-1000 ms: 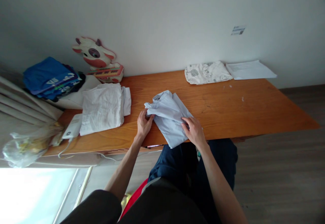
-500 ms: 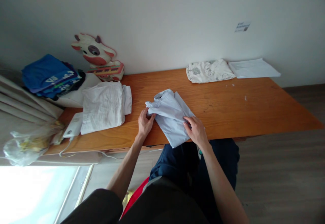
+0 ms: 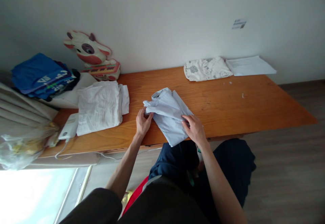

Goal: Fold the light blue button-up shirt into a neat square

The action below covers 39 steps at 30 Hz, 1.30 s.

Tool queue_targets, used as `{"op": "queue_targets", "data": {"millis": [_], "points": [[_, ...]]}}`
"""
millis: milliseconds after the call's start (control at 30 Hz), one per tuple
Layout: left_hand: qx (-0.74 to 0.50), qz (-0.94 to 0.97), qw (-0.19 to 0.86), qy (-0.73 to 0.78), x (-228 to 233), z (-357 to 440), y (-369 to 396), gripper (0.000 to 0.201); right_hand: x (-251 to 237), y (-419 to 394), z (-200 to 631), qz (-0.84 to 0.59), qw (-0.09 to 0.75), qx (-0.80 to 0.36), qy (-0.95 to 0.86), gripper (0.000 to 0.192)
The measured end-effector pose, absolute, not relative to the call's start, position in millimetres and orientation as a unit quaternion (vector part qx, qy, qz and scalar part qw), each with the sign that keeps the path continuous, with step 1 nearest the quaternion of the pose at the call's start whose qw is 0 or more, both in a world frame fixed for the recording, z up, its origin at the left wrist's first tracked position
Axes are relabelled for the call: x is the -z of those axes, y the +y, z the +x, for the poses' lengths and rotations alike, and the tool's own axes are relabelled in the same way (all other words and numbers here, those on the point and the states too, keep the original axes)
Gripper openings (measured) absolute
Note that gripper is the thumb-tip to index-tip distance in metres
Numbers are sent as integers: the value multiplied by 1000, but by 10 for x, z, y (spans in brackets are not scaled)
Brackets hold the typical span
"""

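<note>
A pale blue shirt [image 3: 167, 115], partly folded, lies at an angle near the front edge of the wooden table, its lower corner reaching over the edge. Its collar is at the far end. My left hand [image 3: 143, 121] pinches the left edge of the cloth between thumb and fingers. At the right side, my right hand [image 3: 194, 128] has thumb and fingers closed on a fold of the same shirt. The fabric under the folds is hidden.
On the left lie folded white cloths [image 3: 100, 107], a white plugged-in device [image 3: 69, 126], a plastic bag [image 3: 22, 147] and blue clothes [image 3: 42, 75] on a box. A cow toy keyboard [image 3: 92, 56] stands behind. Patterned cloth [image 3: 207, 68] and papers [image 3: 248, 65] lie back right.
The view has shifted slightly, so the left-hand items sit further left. My right-side trouser leg has moved outward. Both hands keep their places on the shirt.
</note>
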<state>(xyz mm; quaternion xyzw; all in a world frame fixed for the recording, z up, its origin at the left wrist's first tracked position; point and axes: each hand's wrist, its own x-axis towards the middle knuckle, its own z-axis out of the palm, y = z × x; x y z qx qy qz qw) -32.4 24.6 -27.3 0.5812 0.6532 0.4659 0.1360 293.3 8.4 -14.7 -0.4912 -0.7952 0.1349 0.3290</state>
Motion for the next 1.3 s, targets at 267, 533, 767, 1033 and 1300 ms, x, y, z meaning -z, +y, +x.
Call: {"op": "queue_targets", "data": {"millis": [267, 533, 767, 1033, 1300], "points": [[-468, 580, 135, 653, 271, -326, 251, 44, 143, 79, 2933, -490, 328, -142, -796, 30], [-467, 578, 145, 653, 267, -321, 249, 44, 140, 74, 2923, -496, 326, -137, -793, 30], [-467, 576, 142, 656, 273, -325, 248, 46, 153, 80, 2919, -498, 327, -134, -792, 29], [-468, 576, 148, 654, 265, -326, 245, 44, 134, 67, 2906, -502, 334, -131, -787, 27], [-480, 572, 148, 648, 229, -306, 224, 42, 201, -103, 2818, -553, 381, -140, -728, 27]]}}
